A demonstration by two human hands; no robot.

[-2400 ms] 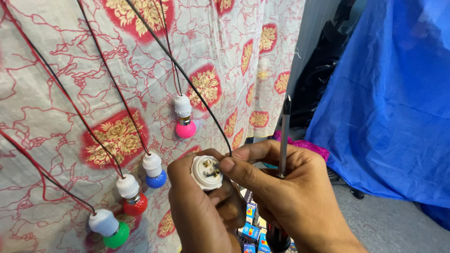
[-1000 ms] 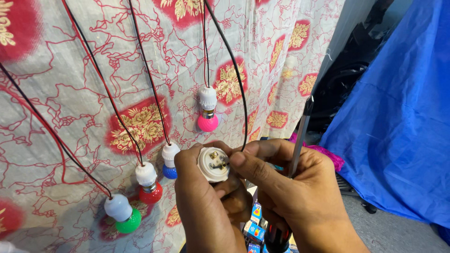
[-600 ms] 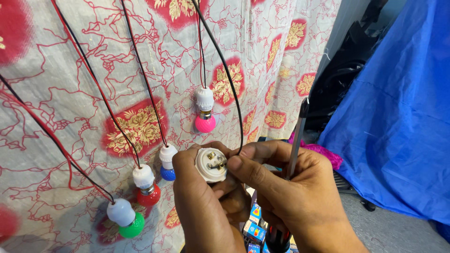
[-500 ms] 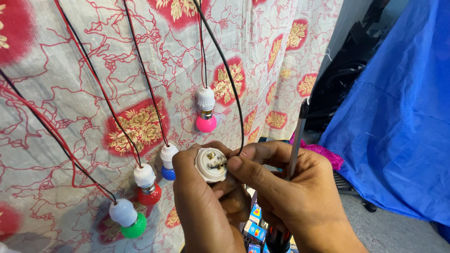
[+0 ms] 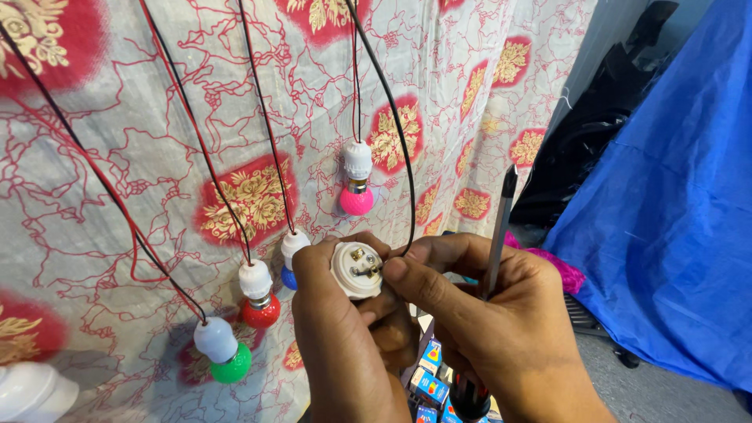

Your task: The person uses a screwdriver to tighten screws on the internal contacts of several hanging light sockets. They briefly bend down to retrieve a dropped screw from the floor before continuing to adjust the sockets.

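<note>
Patterned cloth (image 5: 157,157) behind; left hand (image 5: 345,345) grips white socket (image 5: 356,269); right hand (image 5: 501,329) pinches wire (image 5: 395,133), clasps screwdriver (image 5: 497,235).

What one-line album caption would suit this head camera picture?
Left hand holds a white lamp socket while the right hand, gripping a screwdriver, feeds in a black wire.

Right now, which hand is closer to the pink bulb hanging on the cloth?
Left. The left hand holds the white socket almost directly under the pink bulb; the right hand is lower and off to the side.
</note>
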